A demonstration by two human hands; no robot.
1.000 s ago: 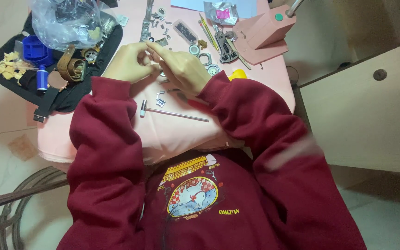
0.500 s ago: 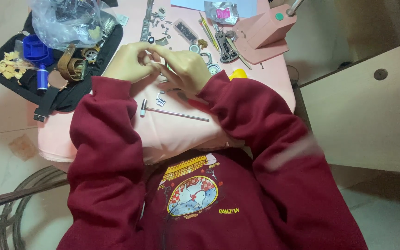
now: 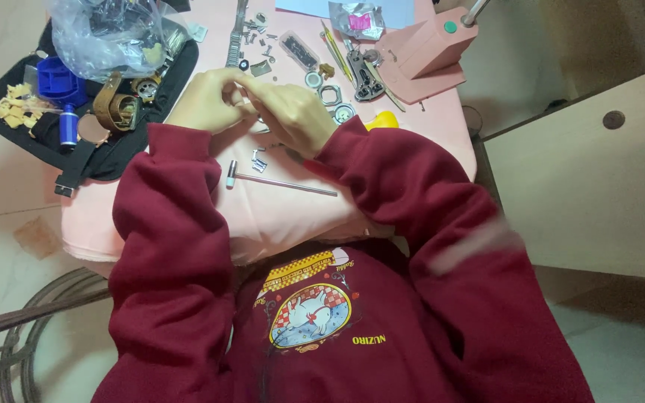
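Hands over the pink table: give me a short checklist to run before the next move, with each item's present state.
1. Left hand and right hand meet, fingertips together: ok.
2. Small part between the fingers visible: cannot tell, hidden.
3. Small hammer lies near, untouched, on the pink table: ok.
4. Loose metal bits beside the hammer kept clear of the sleeves: ok.
5. Black tool case stays on the table: not ok, it overhangs the left edge.

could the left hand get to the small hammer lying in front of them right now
Probably yes. The small hammer lies bare on the pink table just below the left hand, nothing between them, but that hand is pinched with the right hand on something small.
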